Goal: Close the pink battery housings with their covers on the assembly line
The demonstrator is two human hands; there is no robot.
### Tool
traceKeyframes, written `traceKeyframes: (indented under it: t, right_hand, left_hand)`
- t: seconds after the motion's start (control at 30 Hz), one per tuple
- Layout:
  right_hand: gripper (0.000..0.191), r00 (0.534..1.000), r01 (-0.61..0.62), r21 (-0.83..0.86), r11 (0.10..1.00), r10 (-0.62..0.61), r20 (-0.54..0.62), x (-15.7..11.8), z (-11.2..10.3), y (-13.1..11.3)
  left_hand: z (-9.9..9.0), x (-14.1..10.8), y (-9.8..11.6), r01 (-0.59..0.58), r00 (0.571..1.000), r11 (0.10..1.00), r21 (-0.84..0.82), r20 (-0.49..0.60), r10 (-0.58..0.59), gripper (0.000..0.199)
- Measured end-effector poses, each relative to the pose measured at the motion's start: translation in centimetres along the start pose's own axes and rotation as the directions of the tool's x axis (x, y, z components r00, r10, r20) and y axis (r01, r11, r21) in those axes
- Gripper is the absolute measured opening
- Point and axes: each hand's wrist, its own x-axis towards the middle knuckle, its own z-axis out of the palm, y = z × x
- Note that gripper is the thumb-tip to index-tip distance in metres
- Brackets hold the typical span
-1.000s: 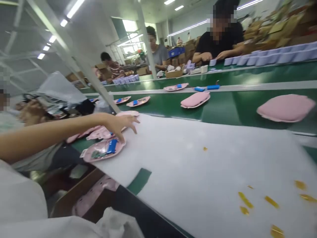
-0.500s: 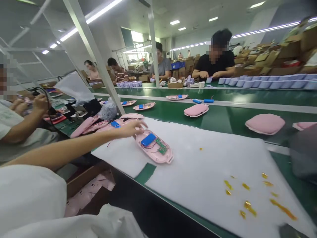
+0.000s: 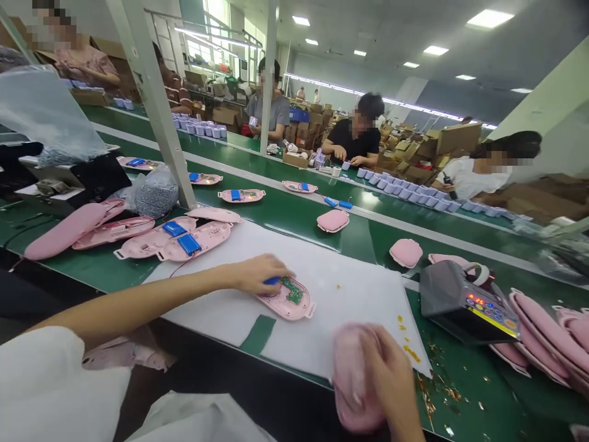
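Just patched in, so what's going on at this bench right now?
The left hand is over one end of an open pink shell that lies on the white sheet, its green circuit board showing. The right hand holds a second pink shell, blurred, near the sheet's front edge. A dark machine with a lit display stands to the right, with more pink shells beside it.

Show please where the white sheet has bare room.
Free: beyond the open shell under the left hand, and rightward to the amber scraps, save one speck. Crowded: left edge, with shells; front, with the right hand and pink cover.
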Motion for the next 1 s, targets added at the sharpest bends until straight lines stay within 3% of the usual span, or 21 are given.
traceKeyframes:
  t: [0.03, 0.1, 0.17, 0.23, 0.3, 0.37, 0.43, 0.5, 0.57, 0.67, 0.77, 0.9, 1.0]
  right_hand:
    - [0.035, 0.998, -0.045, 0.01, 0.999, 0.044, 0.039, 1.8, 1.0, -0.5]
    - [0.037, 0.982, -0.143, 0.001, 0.99, 0.142, 0.126, 5.4, 3.1, -1.1]
    - [0.041, 0.959, -0.209, -0.025, 0.978, 0.21, 0.193, 8.1, 4.9, -0.9]
    - [0.047, 0.938, -0.264, -0.026, 0.964, 0.263, 0.227, 9.4, 6.0, -0.2]
    - [0.055, 0.909, -0.33, -0.046, 0.943, 0.331, 0.253, 9.7, 6.4, 0.6]
    - [0.062, 0.877, -0.386, -0.118, 0.915, 0.404, 0.261, 9.4, 6.1, 1.0]
    - [0.062, 0.852, -0.406, -0.187, 0.895, 0.445, 0.278, 8.9, 5.6, 1.1]
    - [0.058, 0.856, -0.388, -0.195, 0.901, 0.431, 0.284, 8.3, 5.1, 0.9]
    - [0.051, 0.884, -0.347, -0.118, 0.931, 0.366, 0.291, 7.6, 4.9, 0.5]
    - [0.043, 0.921, -0.302, 0.049, 0.952, 0.279, 0.271, 7.1, 4.7, -0.4]
    - [0.041, 0.921, -0.38, 0.226, 0.897, 0.342, 0.189, 7.3, 4.7, -1.9]
    - [0.042, 0.86, -0.472, 0.553, 0.686, 0.498, 0.115, 7.2, 5.0, -3.2]
    - [0.055, 0.837, -0.489, 0.581, 0.651, 0.537, 0.104, 5.7, 5.1, -2.5]
  left_hand:
    - [0.0, -0.1, 0.1, 0.017, 0.999, 0.999, 0.036, 0.043, -0.018, 0.041]
    - [0.4, -1.7, 0.2, 0.17, 0.983, 0.979, 0.112, 0.049, -0.177, 0.033]
    - [0.9, -4.5, 0.2, 0.343, 0.938, 0.929, 0.141, 0.009, -0.347, 0.029]
    - [1.0, -7.3, 0.0, 0.399, 0.916, 0.909, 0.123, -0.013, -0.401, 0.029]
    - [0.5, -8.8, -0.8, 0.328, 0.944, 0.938, 0.114, -0.086, -0.32, 0.027]
    - [-0.3, -8.7, -2.2, 0.144, 0.98, 0.982, 0.124, -0.157, -0.124, 0.042]
    - [-1.1, -7.7, -4.1, -0.064, 0.99, 0.993, 0.101, -0.121, 0.076, 0.054]
    - [-1.4, -6.8, -6.1, -0.2, 0.98, 0.98, 0.016, -0.01, 0.2, 0.047]
    - [-1.3, -6.7, -8.0, -0.251, 0.967, 0.965, -0.068, 0.031, 0.254, 0.043]
    - [-0.2, -7.8, -9.4, -0.253, 0.967, 0.963, -0.092, -0.034, 0.251, 0.047]
    - [1.2, -8.2, -8.5, -0.253, 0.967, 0.967, -0.039, -0.047, 0.251, 0.043]
    - [2.6, -6.4, -5.7, -0.274, 0.96, 0.96, -0.05, -0.069, 0.27, 0.044]
    - [2.5, -5.2, -4.6, -0.334, 0.943, 0.938, -0.097, -0.051, 0.33, 0.052]
